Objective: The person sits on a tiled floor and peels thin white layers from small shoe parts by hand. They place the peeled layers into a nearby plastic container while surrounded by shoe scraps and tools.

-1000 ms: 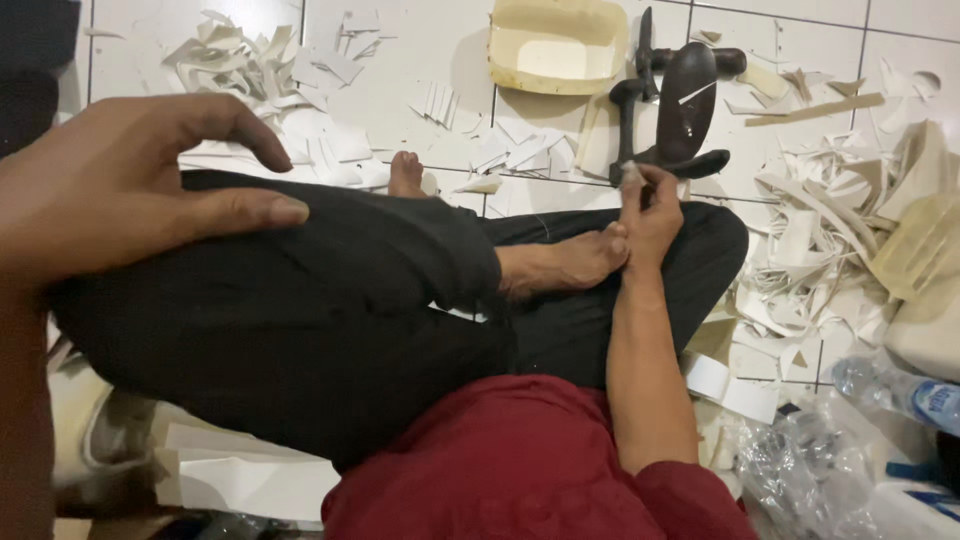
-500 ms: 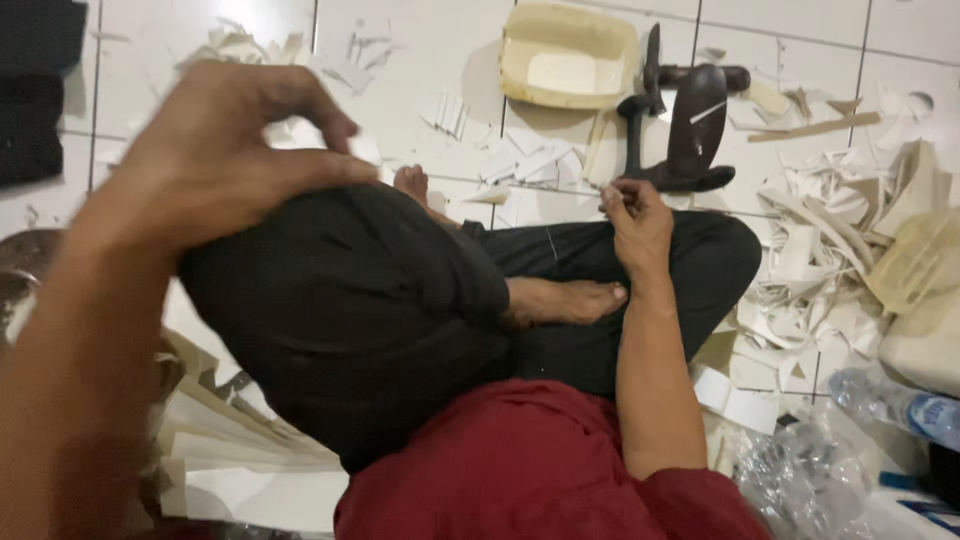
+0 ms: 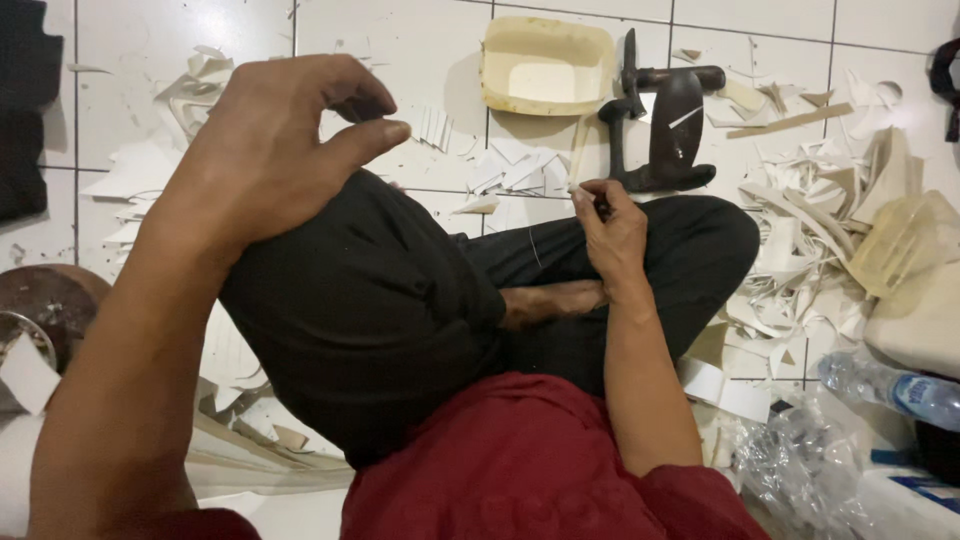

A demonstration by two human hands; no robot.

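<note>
I sit cross-legged on a white tiled floor in black trousers and a dark red shirt. My left hand hovers above my raised left knee. Its fingers curl toward the thumb and I see nothing between them. My right hand rests at my right knee, fingertips pinched on a small thin pale piece. A fine thread shows against the trouser leg beside it. My bare foot lies under the right wrist.
A black iron shoe stand and a cream tray-shaped mould lie beyond my right knee. White offcuts litter the floor right and left. A plastic bottle, a crumpled clear bag and a brown round object lie near.
My left hand has lifted off the knee, where it lay flat, and curled its fingers. My right hand has stayed at the right knee, pinching.
</note>
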